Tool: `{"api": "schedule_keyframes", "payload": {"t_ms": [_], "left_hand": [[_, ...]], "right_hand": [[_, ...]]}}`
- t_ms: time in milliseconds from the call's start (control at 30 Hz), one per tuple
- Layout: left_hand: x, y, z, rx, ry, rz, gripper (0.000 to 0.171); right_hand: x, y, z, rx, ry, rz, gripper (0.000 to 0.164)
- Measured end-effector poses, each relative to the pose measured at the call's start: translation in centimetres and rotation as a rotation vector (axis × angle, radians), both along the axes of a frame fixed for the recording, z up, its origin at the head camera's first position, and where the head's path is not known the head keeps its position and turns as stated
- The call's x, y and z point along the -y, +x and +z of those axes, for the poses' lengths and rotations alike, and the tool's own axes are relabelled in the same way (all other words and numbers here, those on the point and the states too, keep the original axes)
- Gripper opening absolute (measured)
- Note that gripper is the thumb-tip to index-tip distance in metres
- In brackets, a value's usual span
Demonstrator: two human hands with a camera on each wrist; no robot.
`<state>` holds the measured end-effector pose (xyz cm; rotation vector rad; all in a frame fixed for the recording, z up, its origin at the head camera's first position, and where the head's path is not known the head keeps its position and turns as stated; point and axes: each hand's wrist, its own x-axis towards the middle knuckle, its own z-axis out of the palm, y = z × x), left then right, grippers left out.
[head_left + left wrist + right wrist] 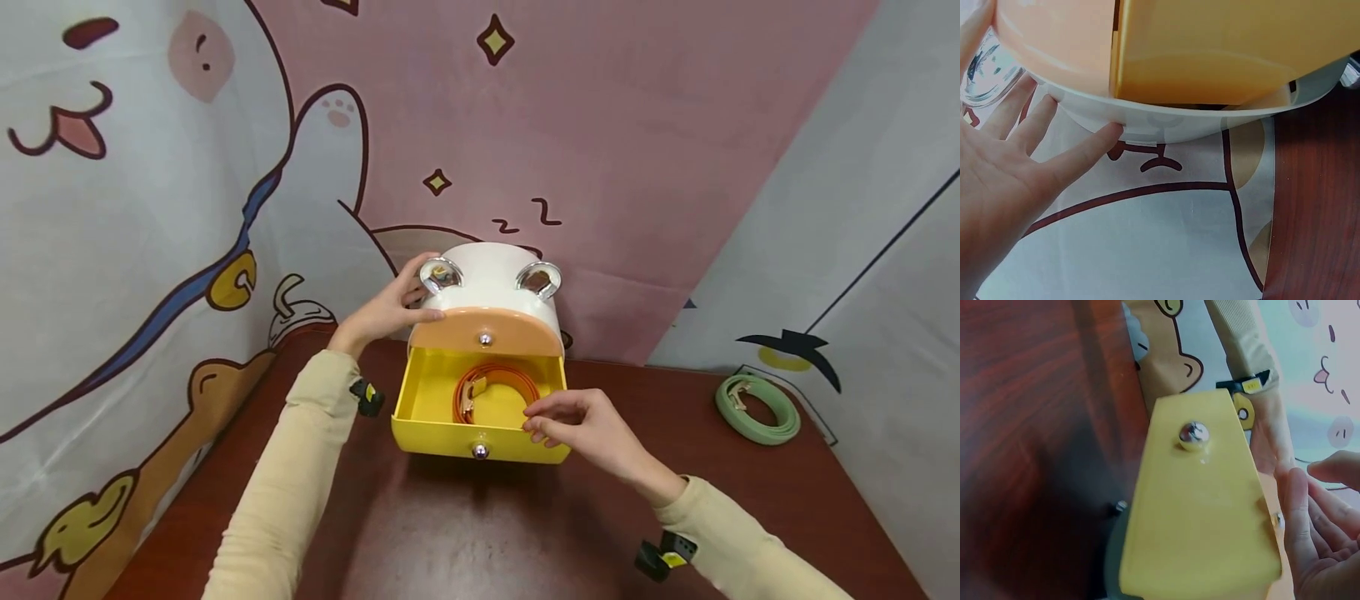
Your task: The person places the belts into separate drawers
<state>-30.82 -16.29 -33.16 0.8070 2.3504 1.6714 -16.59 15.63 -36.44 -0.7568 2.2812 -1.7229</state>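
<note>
On the table stands a small white drawer box (489,273) with silver ring-shaped ears, a peach upper drawer (450,334) and a yellow lower drawer (438,439) pulled out. A coiled orange belt (514,377) with a gold buckle lies inside the yellow drawer. My left hand (385,312) rests on the box's left side, thumb toward the peach front; in the left wrist view its straight, spread fingers touch the white shell (1166,130). My right hand (592,429) is at the yellow drawer's front right corner, fingers loosely bent and holding nothing.
A coiled green belt (780,425) lies on the dark red-brown table (465,533) at the right. Behind the box hangs a cartoon-printed cloth (637,167), which also runs along the left and right sides of the table.
</note>
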Motion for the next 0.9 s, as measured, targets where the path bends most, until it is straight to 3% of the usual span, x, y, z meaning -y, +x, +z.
{"api": "schedule_keyframes", "payload": {"t_ms": [400,900], "left_hand": [[0.1,0.2,-0.2,-0.015,0.007,0.017,0.09],[0.1,0.4,-0.2,-0.025,-0.018,0.034,0.091]], "right_hand": [[1.8,1.9,-2.1,0.095,-0.02,0.094,0.019],[2.9,2.7,-5.9,0.164,-0.038,0.076,0.02]]}}
